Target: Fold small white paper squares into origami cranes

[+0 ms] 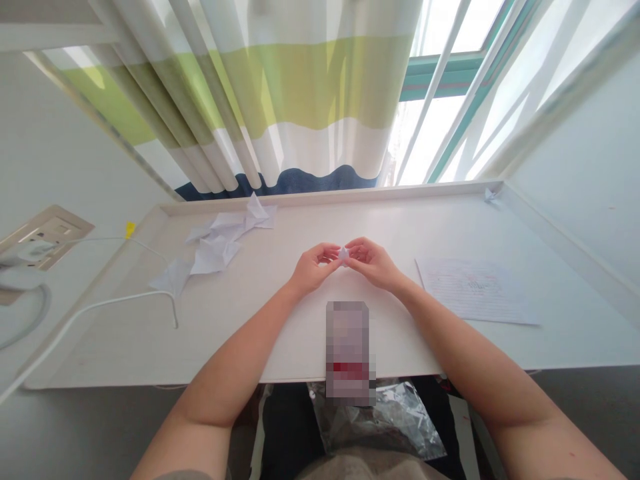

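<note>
Between my two hands, just above the middle of the white desk [300, 333], is a small folded piece of white paper [343, 254] with a pointed top. My left hand [316, 268] pinches its left side between thumb and fingers. From the right, my right hand [371, 261] grips the other side in the same way. The fingertips nearly meet around the paper and cover much of it, so its full shape is hidden. A blurred-out rectangular object [347, 340] lies in front of my hands, near the desk's front edge.
Several folded white papers [215, 253] lie at the desk's left. A lined sheet with writing [475, 290] rests at the right, and a small folded paper [490, 195] sits in the far right corner. White cables [125, 298] cross the left side from a wall socket [45, 240]. Clear plastic [390, 417] covers my lap.
</note>
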`<move>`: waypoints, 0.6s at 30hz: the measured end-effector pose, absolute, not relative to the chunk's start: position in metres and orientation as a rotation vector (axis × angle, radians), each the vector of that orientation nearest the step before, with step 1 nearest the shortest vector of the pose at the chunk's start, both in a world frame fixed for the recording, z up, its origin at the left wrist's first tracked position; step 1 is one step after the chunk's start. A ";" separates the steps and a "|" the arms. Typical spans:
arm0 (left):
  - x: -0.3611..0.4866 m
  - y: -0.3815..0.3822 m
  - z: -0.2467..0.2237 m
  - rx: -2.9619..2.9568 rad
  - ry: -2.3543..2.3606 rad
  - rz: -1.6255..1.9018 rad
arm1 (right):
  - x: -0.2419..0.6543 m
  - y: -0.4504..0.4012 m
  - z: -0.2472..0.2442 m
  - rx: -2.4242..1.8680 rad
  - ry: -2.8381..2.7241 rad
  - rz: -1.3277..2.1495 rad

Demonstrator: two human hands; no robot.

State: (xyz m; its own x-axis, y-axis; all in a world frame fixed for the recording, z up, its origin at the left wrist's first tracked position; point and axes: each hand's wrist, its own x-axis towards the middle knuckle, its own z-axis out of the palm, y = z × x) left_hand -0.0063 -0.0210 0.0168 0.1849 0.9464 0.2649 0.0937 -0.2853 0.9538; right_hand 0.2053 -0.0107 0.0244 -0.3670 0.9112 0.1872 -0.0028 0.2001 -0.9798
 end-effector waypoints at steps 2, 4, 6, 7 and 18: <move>-0.006 -0.021 0.016 1.579 1.014 1.212 | 0.205 -0.011 0.025 -0.903 -1.620 1.285; -0.005 -0.020 0.015 1.572 1.011 1.205 | 0.205 -0.010 0.025 -0.909 -1.631 1.276; -0.004 -0.020 0.014 1.563 1.017 1.203 | 0.205 -0.009 0.024 -0.916 -1.631 1.253; -0.003 -0.020 0.014 1.559 1.021 1.206 | 0.205 -0.008 0.023 -0.919 -1.627 1.238; -0.002 -0.023 0.015 1.562 1.025 1.202 | 0.208 -0.006 0.021 -0.920 -1.585 1.285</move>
